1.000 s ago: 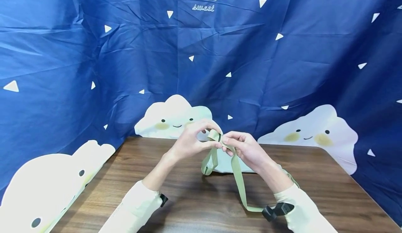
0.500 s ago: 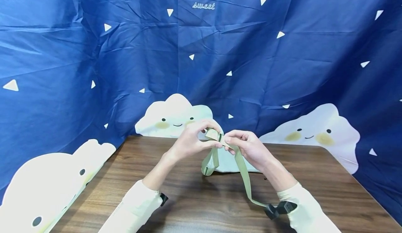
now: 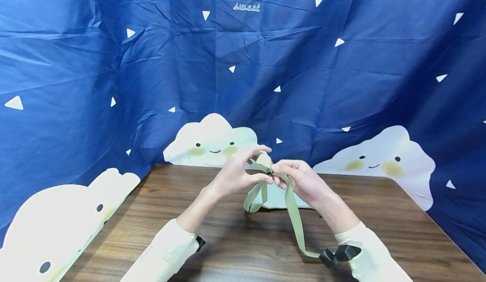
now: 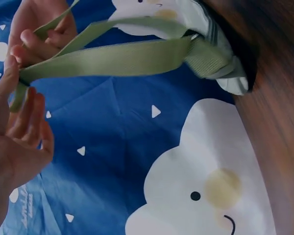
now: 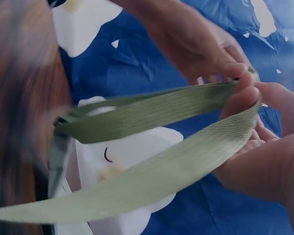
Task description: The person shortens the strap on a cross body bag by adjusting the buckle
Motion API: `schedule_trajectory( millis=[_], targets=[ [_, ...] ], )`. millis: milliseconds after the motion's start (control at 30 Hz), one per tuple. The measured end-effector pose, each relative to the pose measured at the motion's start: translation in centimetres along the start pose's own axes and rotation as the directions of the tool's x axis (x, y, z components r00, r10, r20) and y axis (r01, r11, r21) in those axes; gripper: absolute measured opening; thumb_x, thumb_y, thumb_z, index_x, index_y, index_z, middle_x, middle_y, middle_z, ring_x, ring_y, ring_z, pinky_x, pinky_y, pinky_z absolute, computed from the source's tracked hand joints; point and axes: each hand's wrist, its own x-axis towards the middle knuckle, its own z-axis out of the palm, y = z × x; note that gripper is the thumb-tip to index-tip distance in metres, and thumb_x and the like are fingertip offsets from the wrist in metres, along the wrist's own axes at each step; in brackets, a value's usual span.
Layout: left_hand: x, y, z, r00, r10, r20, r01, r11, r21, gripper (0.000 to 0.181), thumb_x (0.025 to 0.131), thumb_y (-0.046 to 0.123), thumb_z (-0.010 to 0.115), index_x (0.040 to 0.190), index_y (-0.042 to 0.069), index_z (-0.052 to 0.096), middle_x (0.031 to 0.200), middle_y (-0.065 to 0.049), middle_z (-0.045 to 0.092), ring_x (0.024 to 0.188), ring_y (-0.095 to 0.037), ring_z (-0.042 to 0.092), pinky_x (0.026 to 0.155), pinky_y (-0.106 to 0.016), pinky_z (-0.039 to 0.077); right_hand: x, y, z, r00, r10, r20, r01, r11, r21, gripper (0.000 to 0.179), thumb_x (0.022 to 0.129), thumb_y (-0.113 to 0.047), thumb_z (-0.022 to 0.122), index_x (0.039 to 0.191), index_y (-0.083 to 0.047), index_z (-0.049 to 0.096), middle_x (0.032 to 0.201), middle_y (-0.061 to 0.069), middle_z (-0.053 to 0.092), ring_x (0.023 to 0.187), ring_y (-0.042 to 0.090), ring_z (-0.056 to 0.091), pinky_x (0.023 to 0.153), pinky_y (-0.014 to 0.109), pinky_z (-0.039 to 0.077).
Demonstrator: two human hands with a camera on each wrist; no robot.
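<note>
A pale green webbing strap [image 3: 294, 214] rises from a light-coloured cloth item [image 3: 279, 199] at the back of the table. My right hand [image 3: 301, 180] pinches the strap beside a small dark slider [image 3: 270, 173]. On the other side my left hand [image 3: 237, 174] holds around a raised strap loop [image 3: 263, 162], its thumb at the slider and its index finger extended above. In the left wrist view the strap [image 4: 117, 58] runs from both hands to the cloth item [image 4: 232, 81]. The right wrist view shows two strap lengths [image 5: 152, 117] meeting at the fingers.
The wooden table [image 3: 182, 218] reaches the blue curtain [image 3: 243, 83] with printed clouds. A black camera mount [image 3: 338, 254] sits at my right sleeve, close to the low bend of the strap. Another mount [image 3: 200, 243] is on my left wrist.
My left hand has shifted slightly right, its index finger straightening upward off the loop. The loop now stands more upright, and the slider has turned. My right hand keeps its pinch, slightly farther right.
</note>
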Motion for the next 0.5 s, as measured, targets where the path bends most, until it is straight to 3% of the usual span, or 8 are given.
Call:
schedule_trajectory(
  millis=[67,133,333,500],
  targets=[
    [-0.2,0.0,0.2,0.996,-0.085,0.015,0.086,0.996,-0.032,0.076,0.074,0.024,0.094,0.138,0.01,0.056,0.106,0.002,0.067,0.094,-0.013,0.064,0.082,-0.032,0.053,-0.1,-0.2,-0.1,1.0,-0.002,0.009,0.001,0.996,0.094,0.023,0.104,-0.012,0.052,0.088,-0.01,0.069,0.072,0.003,0.059,0.064,0.015,0.049,0.073,0.027,0.04],
    [-0.3,-0.1,0.3,0.992,-0.123,0.037,0.125,0.991,-0.056,0.071,0.076,0.022,0.093,0.136,0.011,0.057,0.103,0.002,0.069,0.092,-0.012,0.066,0.082,-0.035,0.054,-0.2,-0.3,-0.2,1.0,-0.005,0.024,0.001,0.987,0.158,0.025,0.105,-0.012,0.048,0.089,-0.012,0.067,0.073,0.003,0.06,0.065,0.015,0.05,0.073,0.026,0.04],
    [-0.4,-0.4,0.3,0.997,-0.041,0.065,0.046,0.997,-0.065,0.031,0.08,0.024,0.09,0.104,0.014,0.072,0.093,0.007,0.068,0.088,-0.009,0.064,0.077,-0.036,0.055,-0.4,-0.9,-0.5,0.996,-0.067,0.066,0.05,0.973,0.224,0.029,0.107,-0.011,0.041,0.088,-0.013,0.064,0.079,0.004,0.062,0.069,0.015,0.053,0.073,0.026,0.041],
    [-0.7,-1.1,0.1,0.994,-0.022,0.11,0.029,0.998,-0.061,0.028,0.081,0.022,0.089,0.104,0.014,0.076,0.093,0.011,0.068,0.085,-0.007,0.064,0.079,-0.027,0.053,-0.8,-2.0,-1.2,0.979,-0.2,0.037,0.172,0.91,0.378,0.031,0.107,-0.007,0.037,0.092,-0.01,0.063,0.078,0.005,0.062,0.066,0.014,0.054,0.068,0.024,0.043]
  ],
)
